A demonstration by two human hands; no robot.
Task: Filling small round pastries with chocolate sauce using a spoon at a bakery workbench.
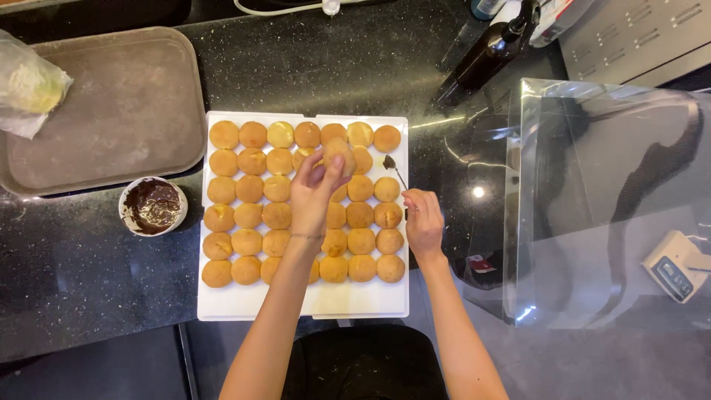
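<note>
We hold one round golden bun (339,152) in the left hand (315,194), fingertips pinched around its sides, lifted just above the upper middle rows of the white tray (244,302). The right hand (424,222) closes thumb and fingers on the handle of a small spoon (393,169); its dark-tipped bowl points toward the tray's right edge, beside the bun rows.

To do the step in hand well, we judge:
- Keep the bun level and gripped by its sides only, so the crust does not dent.
- Bring the spoon tip to the bun over the tray, so drips land on white plastic, not on the black counter (74,281).
- Take small loads from the white cup of chocolate (152,206), which stands just left of the tray.

Packages and signs, by place:
- Upper left: a clear bag with pale contents (26,85), resting on a brown tray (118,111).
- Upper right: a dark bottle (489,55), tilted.
- Right: a clear plastic lid or cover (592,200), possibly the tray's; glare makes this uncertain.
- Far right: a small beige device with a display (675,265).
</note>
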